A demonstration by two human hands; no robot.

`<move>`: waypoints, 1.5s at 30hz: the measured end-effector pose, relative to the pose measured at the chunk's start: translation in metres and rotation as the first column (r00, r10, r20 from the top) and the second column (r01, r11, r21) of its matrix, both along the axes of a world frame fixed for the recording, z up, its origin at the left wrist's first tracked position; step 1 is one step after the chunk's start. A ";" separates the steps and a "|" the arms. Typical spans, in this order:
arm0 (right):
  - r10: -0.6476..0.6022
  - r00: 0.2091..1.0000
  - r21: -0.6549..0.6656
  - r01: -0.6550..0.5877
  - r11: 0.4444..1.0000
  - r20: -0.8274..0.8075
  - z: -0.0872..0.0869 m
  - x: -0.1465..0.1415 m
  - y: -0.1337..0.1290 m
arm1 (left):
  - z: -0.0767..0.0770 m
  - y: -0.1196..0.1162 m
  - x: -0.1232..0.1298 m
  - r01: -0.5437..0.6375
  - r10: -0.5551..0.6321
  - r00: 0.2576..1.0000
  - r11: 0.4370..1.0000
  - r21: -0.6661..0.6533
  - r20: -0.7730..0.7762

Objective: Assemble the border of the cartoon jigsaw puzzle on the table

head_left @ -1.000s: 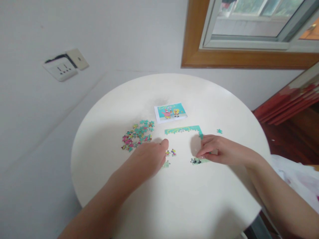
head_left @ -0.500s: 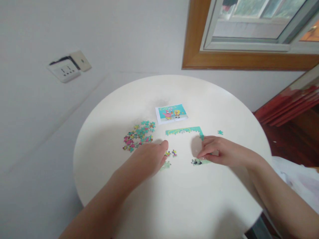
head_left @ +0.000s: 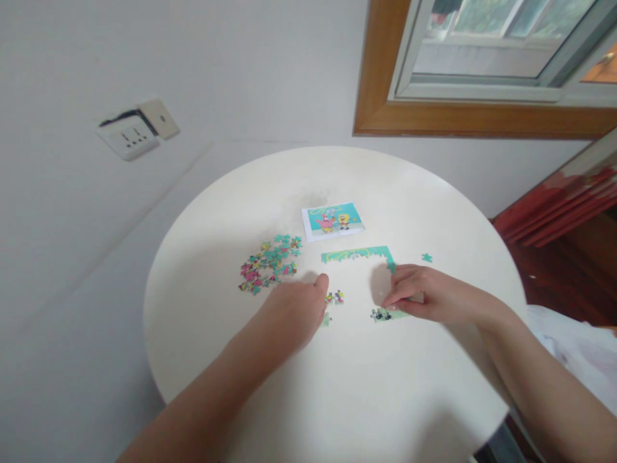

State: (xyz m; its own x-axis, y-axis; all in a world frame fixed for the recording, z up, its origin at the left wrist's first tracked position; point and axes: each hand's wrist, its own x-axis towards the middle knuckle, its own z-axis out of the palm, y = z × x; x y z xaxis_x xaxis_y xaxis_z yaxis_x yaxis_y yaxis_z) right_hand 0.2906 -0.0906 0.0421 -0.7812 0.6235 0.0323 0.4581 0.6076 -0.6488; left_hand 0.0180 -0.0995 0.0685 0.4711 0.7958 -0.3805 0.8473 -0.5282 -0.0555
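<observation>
My left hand (head_left: 297,310) is low over the table with its fingers curled down, and what lies under them is hidden. Just right of its fingertips are a few small joined puzzle pieces (head_left: 339,297) and part of a pale green piece (head_left: 327,319). My right hand (head_left: 418,290) has thumb and forefinger pinched together at a short strip of joined puzzle pieces (head_left: 382,314), pale green with black and white marks. The palm covers some of that strip. Beyond both hands lies a joined turquoise puzzle border (head_left: 355,253), its right corner running down towards my right hand.
A heap of loose puzzle pieces (head_left: 270,262) lies left of the border. Behind it is a picture card (head_left: 333,220) with cartoon figures. One turquoise piece (head_left: 427,257) sits apart at right. The round white table (head_left: 337,399) meets a wall with a socket (head_left: 129,136).
My left hand has shifted slightly right and now covers more of the pale green piece. My right hand has stayed in place, and the view has moved a little.
</observation>
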 end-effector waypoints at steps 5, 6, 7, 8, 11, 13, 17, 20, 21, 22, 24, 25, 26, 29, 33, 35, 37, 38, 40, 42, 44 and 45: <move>-0.001 1.000 0.008 0.001 1.000 0.004 0.000 0.000 0.000 | 0.000 -0.006 0.008 -0.040 0.040 0.999 0.999 -0.025 -0.004; -0.001 1.000 0.005 0.001 1.000 0.006 0.001 0.000 0.000 | -0.001 -0.007 0.009 -0.044 0.044 0.999 0.999 -0.020 -0.001; 0.000 1.000 -0.001 0.000 1.000 0.007 0.001 0.000 0.000 | -0.002 -0.008 0.010 -0.046 0.046 0.999 0.999 -0.013 -0.001; 0.000 1.000 -0.006 0.000 1.000 0.010 0.001 -0.001 0.000 | -0.002 -0.009 0.011 -0.043 0.043 0.999 0.999 -0.009 -0.003; -0.003 1.000 -0.010 0.003 1.000 0.010 0.000 -0.001 0.001 | 0.000 -0.010 0.009 -0.042 0.042 0.999 0.999 -0.001 0.003; 0.000 1.000 -0.005 0.000 1.000 -0.004 -0.001 0.000 0.001 | 0.005 -0.008 -0.001 -0.063 0.062 0.997 0.998 0.026 0.042; -0.014 1.000 -0.008 0.014 1.000 -0.024 -0.003 0.002 0.001 | 0.013 0.004 -0.049 -0.146 0.107 0.977 0.967 0.209 0.187; -0.028 1.000 -0.015 0.027 1.000 -0.002 -0.003 0.003 0.002 | 0.005 0.017 -0.092 -0.180 0.084 0.964 0.903 0.391 0.251; -0.029 1.000 -0.013 0.029 0.999 0.009 -0.003 0.004 0.002 | 0.000 0.021 -0.103 -0.187 0.070 0.962 0.873 0.449 0.265; -0.031 0.999 -0.009 0.031 0.999 0.019 -0.002 0.004 0.002 | -0.007 0.024 -0.111 -0.206 0.066 0.957 0.837 0.507 0.281; -0.037 0.999 -0.003 0.037 0.999 0.025 -0.001 0.005 0.002 | -0.024 0.025 -0.123 -0.245 0.053 0.945 0.767 0.593 0.323; -0.042 0.999 -0.003 0.042 0.999 0.020 -0.001 0.005 0.002 | -0.032 0.025 -0.126 -0.247 0.034 0.939 0.758 0.604 0.341; -0.050 0.999 -0.005 0.050 0.999 0.011 -0.001 0.005 0.002 | -0.041 0.024 -0.129 -0.241 0.014 0.935 0.758 0.606 0.354; -0.075 0.997 -0.006 0.075 0.997 -0.012 -0.001 0.005 0.003 | -0.063 0.019 -0.139 -0.230 -0.025 0.921 0.769 0.596 0.388; -0.092 0.996 0.008 0.092 0.996 0.005 -0.001 0.008 0.003 | -0.078 0.012 -0.154 -0.272 -0.003 0.896 0.788 0.553 0.445; -0.101 0.995 0.012 0.100 0.995 0.013 -0.001 0.010 0.002 | -0.080 0.009 -0.156 -0.283 0.015 0.891 0.798 0.531 0.453; -0.121 0.992 0.010 0.121 0.993 0.021 -0.001 0.013 0.002 | -0.079 0.007 -0.154 -0.271 0.012 0.894 0.811 0.518 0.448; -0.133 0.991 0.005 0.133 0.991 0.028 -0.001 0.014 0.002 | -0.079 0.005 -0.153 -0.257 0.007 0.898 0.820 0.512 0.441; -0.154 0.987 -0.009 0.155 0.988 0.040 0.000 0.015 0.002 | -0.078 0.004 -0.149 -0.227 -0.001 0.908 0.839 0.494 0.418; -0.166 0.985 -0.023 0.167 0.986 0.040 -0.001 0.015 0.002 | -0.078 0.002 -0.147 -0.203 -0.003 0.918 0.856 0.475 0.398; -0.169 0.985 -0.028 0.170 0.985 0.039 -0.002 0.015 0.002 | -0.079 0.002 -0.147 -0.195 0.000 0.921 0.866 0.461 0.390; -0.164 0.985 -0.029 0.165 0.986 0.045 -0.003 0.015 0.002 | -0.079 0.001 -0.147 -0.197 0.003 0.921 0.867 0.458 0.389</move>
State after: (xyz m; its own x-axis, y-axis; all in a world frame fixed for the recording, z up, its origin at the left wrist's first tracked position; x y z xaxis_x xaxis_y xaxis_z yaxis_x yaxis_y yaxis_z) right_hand 0.3059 -0.0887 0.0391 -0.6681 0.7438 -0.0209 0.5771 0.5003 -0.6454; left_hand -0.1294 -0.0984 -0.0105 0.4054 0.8811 0.2436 0.9029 -0.4276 0.0437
